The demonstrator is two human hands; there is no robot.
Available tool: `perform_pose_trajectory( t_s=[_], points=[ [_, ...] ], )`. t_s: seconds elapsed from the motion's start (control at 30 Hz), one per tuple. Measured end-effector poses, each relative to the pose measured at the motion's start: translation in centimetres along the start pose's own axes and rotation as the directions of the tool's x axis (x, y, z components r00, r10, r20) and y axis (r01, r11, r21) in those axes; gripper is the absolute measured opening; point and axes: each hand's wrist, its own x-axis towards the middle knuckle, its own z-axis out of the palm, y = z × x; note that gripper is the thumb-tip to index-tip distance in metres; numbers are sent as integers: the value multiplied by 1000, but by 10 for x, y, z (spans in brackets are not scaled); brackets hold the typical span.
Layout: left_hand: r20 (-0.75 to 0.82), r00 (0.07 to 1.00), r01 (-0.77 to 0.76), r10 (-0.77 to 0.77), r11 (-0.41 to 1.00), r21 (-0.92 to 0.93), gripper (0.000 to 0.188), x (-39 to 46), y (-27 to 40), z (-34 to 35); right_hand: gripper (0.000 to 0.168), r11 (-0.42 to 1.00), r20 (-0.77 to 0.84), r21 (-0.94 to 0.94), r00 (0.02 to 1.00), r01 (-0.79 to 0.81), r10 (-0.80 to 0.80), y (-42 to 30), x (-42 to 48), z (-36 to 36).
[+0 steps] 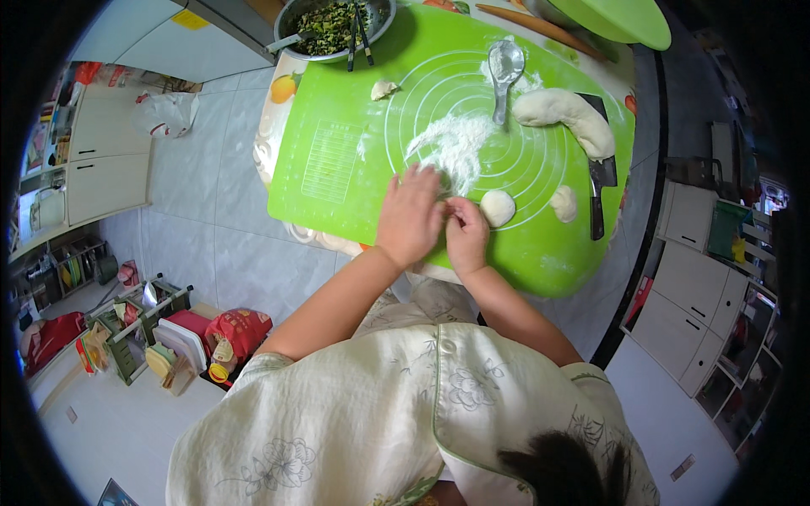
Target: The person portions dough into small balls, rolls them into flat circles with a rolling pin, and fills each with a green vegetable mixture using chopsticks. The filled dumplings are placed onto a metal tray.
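Note:
My left hand (410, 218) lies palm down over the green silicone kneading mat (342, 95), its fingertips at the near edge of a patch of white flour (461, 148). Close against it, my right hand (467, 235) has its fingers curled inward. Whatever may be under or between the two hands is hidden. Just right of my right hand sits a round ball of dough (498, 209). A smaller lump of dough (563, 203) rests farther right. A thick roll of dough (566, 117) lies across the blade of a cleaver (597, 209); the cleaver's black handle points toward me.
A floury spoon (501, 95) lies beyond the flour. A dough scrap (383, 90) is at the far left. At the back are a metal bowl of chopped filling (329, 31) with chopsticks (361, 38), a wooden rolling pin (538, 26) and a green basin (620, 19).

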Motion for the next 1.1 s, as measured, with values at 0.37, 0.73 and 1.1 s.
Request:
perform_pose_trajectory(
  t_s=[0.37,0.73,1.1],
  points=[
    [-6,999,34,-34,999,-9,55,-19,-29,9,19,887,159,-346,951,307,-267,-30,18,-15],
    [-37,996,74,-78,992,-103,52,-17,-30,11,1,747,309,-434,862,504,-402,-17,33,-3],
    [141,990,-37,-11,943,331,55,8,-14,19,6,818,261,-467,936,335,-235,-30,1,-59]
  ],
)
